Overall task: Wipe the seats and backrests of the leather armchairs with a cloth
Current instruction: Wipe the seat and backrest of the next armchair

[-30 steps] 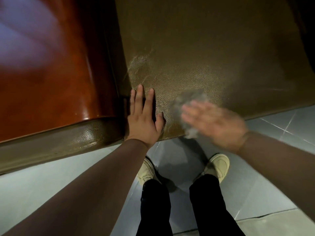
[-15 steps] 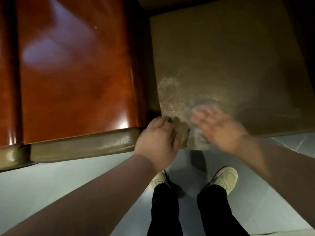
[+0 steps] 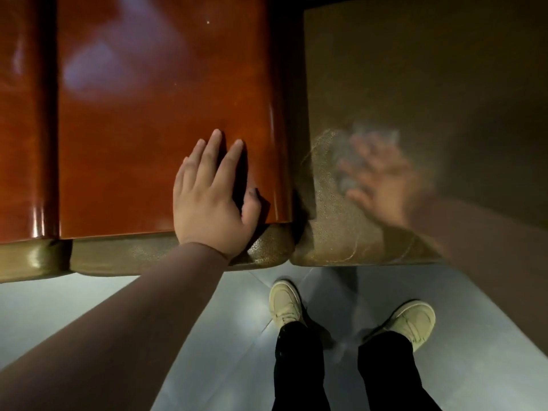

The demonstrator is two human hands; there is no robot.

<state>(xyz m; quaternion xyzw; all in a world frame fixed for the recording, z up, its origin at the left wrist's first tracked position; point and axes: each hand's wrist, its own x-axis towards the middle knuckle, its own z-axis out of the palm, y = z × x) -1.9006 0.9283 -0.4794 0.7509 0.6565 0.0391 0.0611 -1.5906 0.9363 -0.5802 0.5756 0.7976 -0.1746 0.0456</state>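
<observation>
Left hand (image 3: pixel 212 200) lies flat, fingers straight, on the glossy wooden armrest (image 3: pixel 148 120), likely bracing the lean over the chair. Right hand (image 3: pixel 382 182), motion-blurred, fingers spread, presses the grey cloth (image 3: pixel 355 149) onto the leather seat (image 3: pixel 415 84) near its front-left corner, probably mid-wipe there.

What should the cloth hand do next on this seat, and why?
Probably sweep the cloth farther across the seat. The right hand presses it near the front left corner, where wipe streaks show; the rest looks unstreaked. The left hand rests flat on the wooden armrest, bracing.
</observation>
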